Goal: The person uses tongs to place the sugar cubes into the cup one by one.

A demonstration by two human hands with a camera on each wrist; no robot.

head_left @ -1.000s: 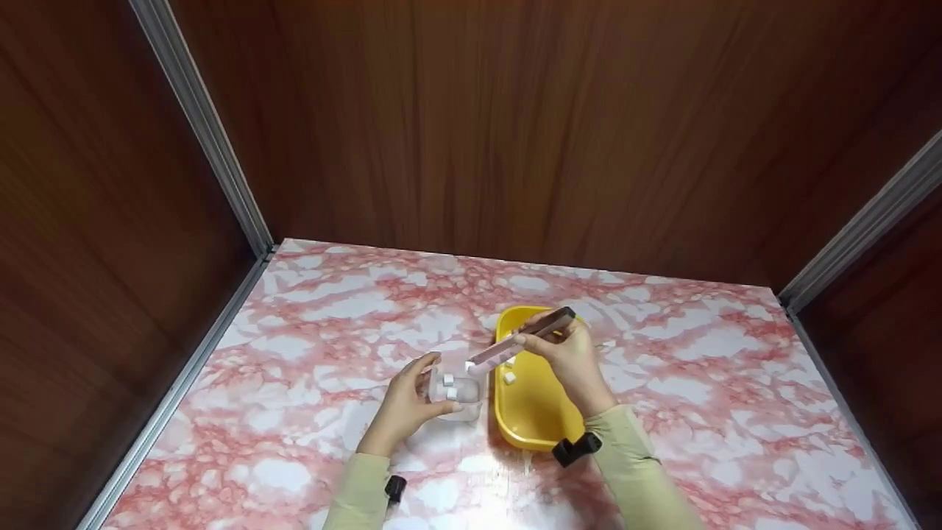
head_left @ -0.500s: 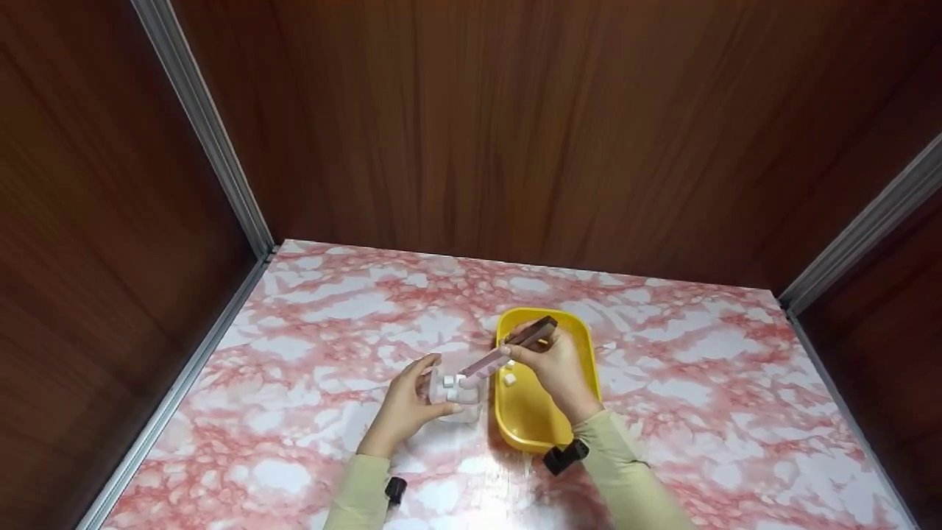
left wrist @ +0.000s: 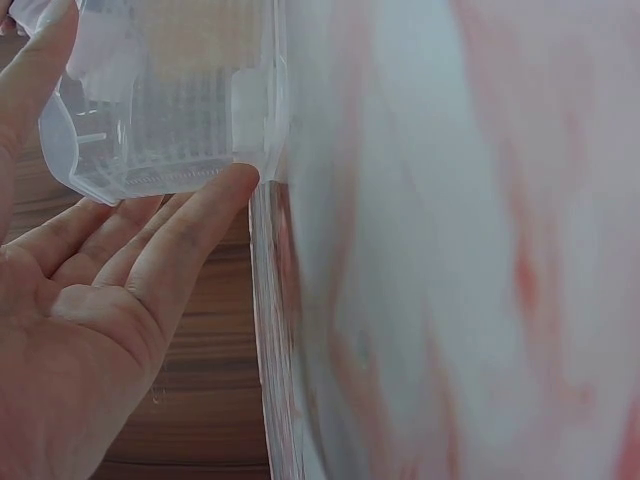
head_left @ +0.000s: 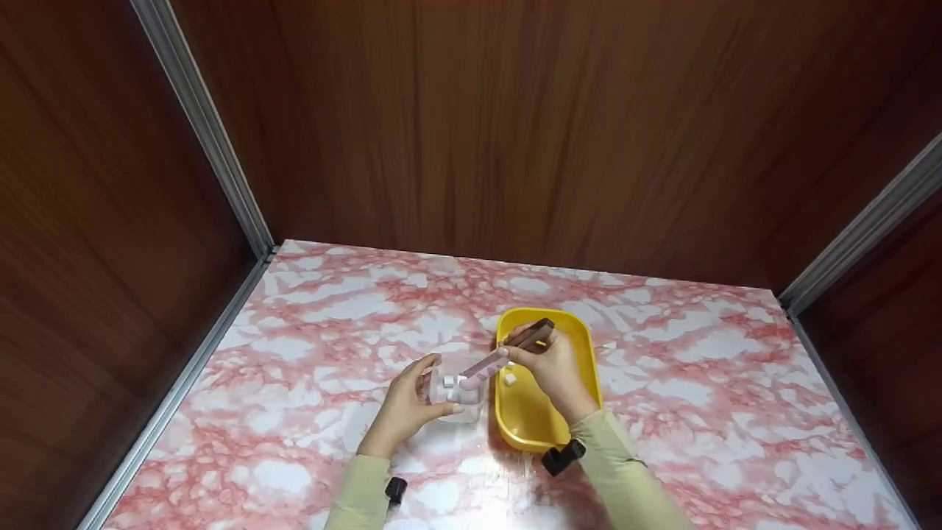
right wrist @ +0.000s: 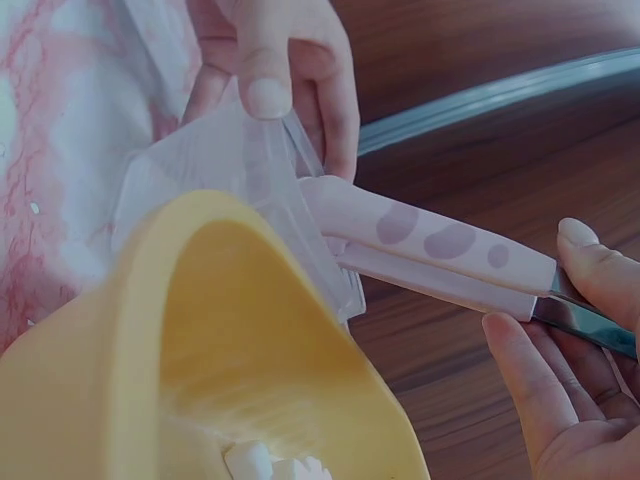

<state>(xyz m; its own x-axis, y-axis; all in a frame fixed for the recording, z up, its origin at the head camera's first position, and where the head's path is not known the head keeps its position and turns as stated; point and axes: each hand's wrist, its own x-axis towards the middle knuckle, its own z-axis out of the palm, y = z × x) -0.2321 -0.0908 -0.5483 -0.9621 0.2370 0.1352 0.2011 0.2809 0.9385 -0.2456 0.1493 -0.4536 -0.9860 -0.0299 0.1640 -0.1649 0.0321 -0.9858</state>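
Note:
My left hand grips a small clear plastic box, thumb at the near side and fingers at the far side. Several white cubes show inside it. My right hand pinches a pair of tongs with pale pink, purple-spotted arms and a dark metal handle end. The tong tips reach in over the box's rim, right at a white cube. In the right wrist view the tips are partly hidden behind the box wall.
A yellow tub stands just right of the box, under my right hand, with a few white cubes on its floor. The table has a red-and-white marbled top. Brown wood-grain panels rise around it.
The tongs have moved left and down from the box's right rim into the box, bringing a white cube along. My left hand and the box have stayed put.

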